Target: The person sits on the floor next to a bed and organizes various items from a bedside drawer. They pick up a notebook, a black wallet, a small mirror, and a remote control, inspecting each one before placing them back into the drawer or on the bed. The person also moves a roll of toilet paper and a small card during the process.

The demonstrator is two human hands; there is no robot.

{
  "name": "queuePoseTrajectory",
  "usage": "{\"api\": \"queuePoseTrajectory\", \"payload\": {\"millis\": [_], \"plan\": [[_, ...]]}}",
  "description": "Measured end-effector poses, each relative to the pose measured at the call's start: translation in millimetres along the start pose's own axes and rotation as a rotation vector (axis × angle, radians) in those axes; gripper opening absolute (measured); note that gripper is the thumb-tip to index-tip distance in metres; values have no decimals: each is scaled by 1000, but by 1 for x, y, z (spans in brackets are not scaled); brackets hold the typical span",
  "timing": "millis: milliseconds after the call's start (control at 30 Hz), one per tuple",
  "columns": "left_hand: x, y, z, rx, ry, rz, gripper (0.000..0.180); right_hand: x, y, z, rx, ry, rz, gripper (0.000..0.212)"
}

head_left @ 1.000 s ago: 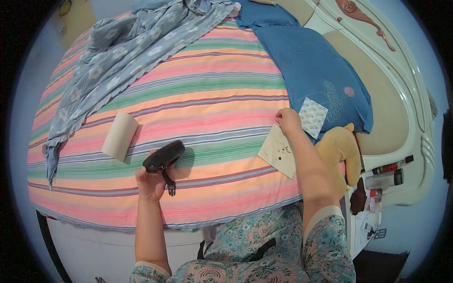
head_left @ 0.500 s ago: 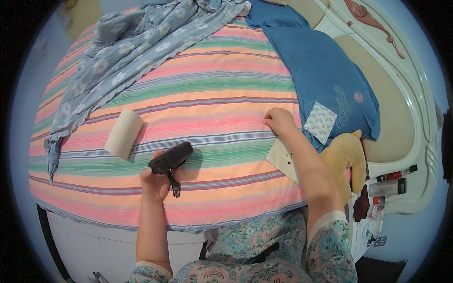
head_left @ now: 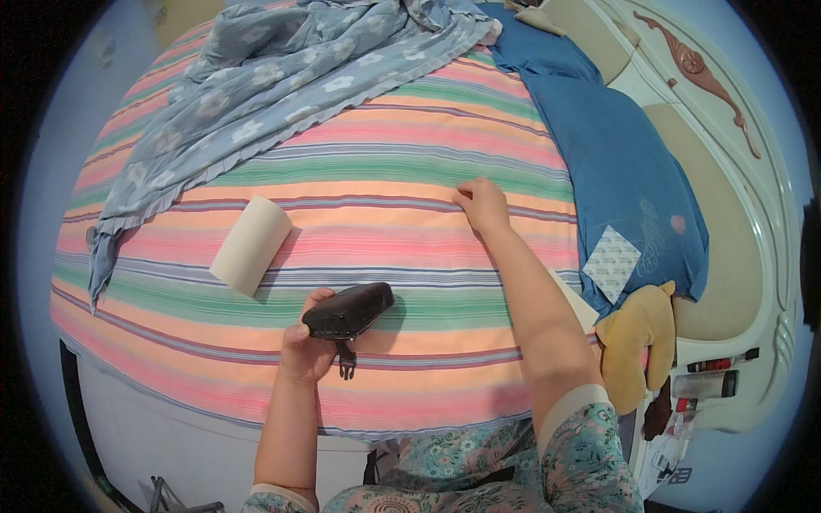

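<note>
My left hand grips a small black leather-like pouch by its left end, above the bed. From its underside hangs a short strap with a black plastic buckle. My right hand is over the striped bed sheet, thumb and fingers pinched together; anything between them is too small to make out. Beneath my right forearm a pale card is mostly hidden. To the left of the pouch lies a cream paper roll on its side.
A grey-blue floral blanket is bunched at the far left. Blue pillows line the cream headboard on the right, with a white patterned packet on one. A yellow plush toy and several bottles are at the near right.
My right hand has moved left, away from the pillow, and its forearm now covers more of the pale card. The pouch in my left hand has shifted slightly right and nearer; the whole view has shifted.
</note>
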State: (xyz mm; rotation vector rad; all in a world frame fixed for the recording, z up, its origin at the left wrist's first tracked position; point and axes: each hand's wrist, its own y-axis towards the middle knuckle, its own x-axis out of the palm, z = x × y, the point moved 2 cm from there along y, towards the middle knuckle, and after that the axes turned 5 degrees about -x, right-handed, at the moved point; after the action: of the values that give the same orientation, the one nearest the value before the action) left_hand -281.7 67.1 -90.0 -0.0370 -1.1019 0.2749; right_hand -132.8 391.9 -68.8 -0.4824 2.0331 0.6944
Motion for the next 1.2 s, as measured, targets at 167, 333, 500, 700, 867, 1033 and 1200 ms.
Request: {"api": "queuePoseTrajectory", "payload": {"millis": [167,333,500,700,867,1033,1200], "plan": [[2,-1,1,-24,16,-19,70,13,7,1,-5,-175,-17,13],[2,-1,2,-32,20,-38,71,29,5,-10,-101,-73,-23,17],[-4,-1,3,-29,3,-47,71,30,-35,-91,-395,294,-142,15],[-1,-2,4,-28,14,-64,69,39,-45,-84,-485,-139,-19,8],[-6,1,2,-45,9,-53,67,-18,-63,-42,-308,-227,-30,11],[-9,-1,1,21,-7,-69,67,-124,-111,-7,45,4,-32,18],[-7,0,-1,30,19,-56,64,-173,-186,58,190,-92,12,25]]}}
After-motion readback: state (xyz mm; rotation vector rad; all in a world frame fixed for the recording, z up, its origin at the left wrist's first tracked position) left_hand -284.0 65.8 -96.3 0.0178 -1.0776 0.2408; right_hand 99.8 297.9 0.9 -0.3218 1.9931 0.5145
